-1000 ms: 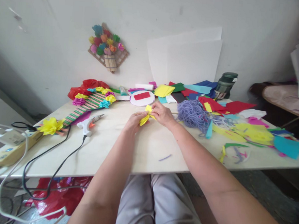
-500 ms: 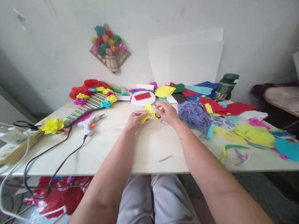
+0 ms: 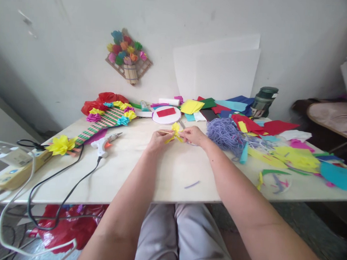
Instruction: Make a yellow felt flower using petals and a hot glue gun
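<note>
1. Centre of the frame: two bare hands meet over a pale table [image 3: 164,177]. The left hand [image 3: 158,140] has its fingers curled closed around one thin wooden stick [image 3: 165,131] with a yellow paper flower [image 3: 175,131] at its end.
2. The right hand [image 3: 194,135] pinches the same flower from the right, fingertips drawn together on the yellow paper; the two hands almost touch.
3. Just right of the hands lies one tangled heap of purple yarn [image 3: 224,134].
4. Left of centre, one white glue gun [image 3: 105,142] rests on the table, its black cord [image 3: 65,193] trailing toward the lower left edge.
5. Farther left, a striped woven paper piece [image 3: 100,121] carries several paper rosettes in yellow, pink and blue; one larger yellow flower [image 3: 60,145] lies at its lower end.
6. At the far left edge sits one power strip [image 3: 13,170] with a plug in it.
7. Behind the hands, one round white disc [image 3: 166,114] bears one red rectangle.
8. Right half of the frame: loose coloured paper scraps [image 3: 296,156], too many and too overlapped to count.
9. Upper right of the table: one dark green bottle [image 3: 263,97].
10. On the wall, upper left of centre, hangs one paper-flower bouquet plaque [image 3: 128,57]; white sheets [image 3: 225,70] lean against the wall to its right.
</note>
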A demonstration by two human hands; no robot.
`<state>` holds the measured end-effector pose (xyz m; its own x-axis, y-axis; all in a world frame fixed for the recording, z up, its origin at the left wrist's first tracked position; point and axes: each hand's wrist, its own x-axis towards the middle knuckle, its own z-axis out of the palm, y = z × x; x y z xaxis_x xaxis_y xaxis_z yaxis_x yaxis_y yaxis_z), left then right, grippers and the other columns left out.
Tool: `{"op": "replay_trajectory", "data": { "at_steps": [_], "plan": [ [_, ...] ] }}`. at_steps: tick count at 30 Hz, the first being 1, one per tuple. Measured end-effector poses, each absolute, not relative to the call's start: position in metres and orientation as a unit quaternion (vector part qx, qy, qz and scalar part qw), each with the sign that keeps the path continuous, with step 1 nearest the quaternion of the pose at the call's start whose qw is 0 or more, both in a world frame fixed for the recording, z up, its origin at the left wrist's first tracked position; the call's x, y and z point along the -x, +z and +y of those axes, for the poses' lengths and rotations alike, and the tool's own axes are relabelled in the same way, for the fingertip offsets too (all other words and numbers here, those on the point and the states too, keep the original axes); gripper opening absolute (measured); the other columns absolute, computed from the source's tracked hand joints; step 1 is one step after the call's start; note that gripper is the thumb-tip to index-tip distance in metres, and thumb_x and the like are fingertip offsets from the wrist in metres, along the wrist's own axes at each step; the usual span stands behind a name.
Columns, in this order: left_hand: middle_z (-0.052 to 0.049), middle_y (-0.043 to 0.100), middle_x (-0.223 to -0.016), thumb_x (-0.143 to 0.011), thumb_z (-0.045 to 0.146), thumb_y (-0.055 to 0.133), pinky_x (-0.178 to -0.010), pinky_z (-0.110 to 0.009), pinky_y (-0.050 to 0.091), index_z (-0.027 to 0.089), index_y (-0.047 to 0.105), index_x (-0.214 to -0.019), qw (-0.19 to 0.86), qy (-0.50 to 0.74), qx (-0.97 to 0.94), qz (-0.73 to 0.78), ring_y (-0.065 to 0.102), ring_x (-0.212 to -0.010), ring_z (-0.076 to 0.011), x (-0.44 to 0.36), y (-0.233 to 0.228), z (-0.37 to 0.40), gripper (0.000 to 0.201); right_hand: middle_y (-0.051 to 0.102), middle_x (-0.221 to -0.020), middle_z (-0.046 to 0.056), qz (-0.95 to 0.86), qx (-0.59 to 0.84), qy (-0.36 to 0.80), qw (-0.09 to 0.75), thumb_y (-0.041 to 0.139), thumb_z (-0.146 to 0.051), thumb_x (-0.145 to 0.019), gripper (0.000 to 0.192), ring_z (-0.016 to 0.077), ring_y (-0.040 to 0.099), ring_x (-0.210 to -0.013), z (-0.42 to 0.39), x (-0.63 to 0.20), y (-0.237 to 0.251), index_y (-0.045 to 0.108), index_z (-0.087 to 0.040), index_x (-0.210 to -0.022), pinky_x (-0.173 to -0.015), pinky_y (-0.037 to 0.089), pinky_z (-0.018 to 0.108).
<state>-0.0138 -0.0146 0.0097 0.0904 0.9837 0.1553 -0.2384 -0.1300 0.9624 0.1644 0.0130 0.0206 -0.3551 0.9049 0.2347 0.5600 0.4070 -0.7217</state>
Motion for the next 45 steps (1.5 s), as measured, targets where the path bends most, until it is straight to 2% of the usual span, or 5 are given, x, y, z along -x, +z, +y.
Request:
{"op": "replay_trajectory", "data": {
  "at_steps": [6,15,32,37,45],
  "plan": [
    [-0.004,0.067,-0.075,-0.051,0.033,0.081,-0.072,-0.031,0.05,0.012,0.071,-0.073,0.543,0.571,-0.488,0.375,0.062,-0.07,-0.0151,0.015,0.009,-0.013,0.032,0.057,-0.053,-0.002,-0.753,0.421,0.285,0.417,0.063,-0.036,-0.068,0.023,0.0095,0.05,-0.047,0.014,-0.157,0.014,0.063,-0.015,-0.077,-0.047,0.037,0.021],
    [-0.006,0.068,-0.073,-0.054,0.036,0.079,-0.07,-0.029,0.05,0.011,0.071,-0.079,0.549,0.55,-0.496,0.386,0.062,-0.069,-0.0155,0.014,0.008,-0.013,0.037,0.067,-0.066,0.001,-0.762,0.416,0.219,0.447,0.065,-0.027,-0.069,0.013,0.0136,0.061,-0.062,0.024,-0.151,0.003,0.07,-0.018,-0.076,-0.059,0.045,0.024],
    [-0.006,0.067,-0.067,-0.048,0.017,0.076,-0.064,-0.023,0.048,0.008,0.07,-0.071,0.605,0.562,-0.436,0.356,0.061,-0.06,-0.0111,0.007,0.006,-0.012,0.026,0.073,-0.085,0.0,-0.781,0.521,0.047,0.341,0.058,-0.031,-0.077,0.018,0.0163,0.063,-0.077,-0.003,-0.148,0.028,0.073,-0.027,-0.087,-0.065,0.041,0.025],
    [-0.005,0.066,-0.066,-0.053,0.011,0.07,-0.069,-0.024,0.049,0.008,0.067,-0.062,0.614,0.58,-0.394,0.363,0.06,-0.062,-0.0113,0.003,0.008,-0.013,0.01,0.072,-0.094,0.002,-0.811,0.492,-0.033,0.314,0.053,-0.03,-0.083,0.021,0.0173,0.062,-0.083,-0.006,-0.145,0.027,0.072,-0.025,-0.091,-0.067,0.038,0.026],
    [-0.003,0.065,-0.066,-0.054,0.006,0.066,-0.067,-0.023,0.049,0.009,0.064,-0.067,0.63,0.59,-0.355,0.359,0.06,-0.061,-0.0099,0.002,0.007,-0.01,0.013,0.069,-0.089,0.007,-0.836,0.474,-0.151,0.233,0.041,-0.025,-0.089,0.029,0.0174,0.058,-0.076,-0.014,-0.14,0.029,0.069,-0.019,-0.091,-0.058,0.027,0.028]
  ]
}}
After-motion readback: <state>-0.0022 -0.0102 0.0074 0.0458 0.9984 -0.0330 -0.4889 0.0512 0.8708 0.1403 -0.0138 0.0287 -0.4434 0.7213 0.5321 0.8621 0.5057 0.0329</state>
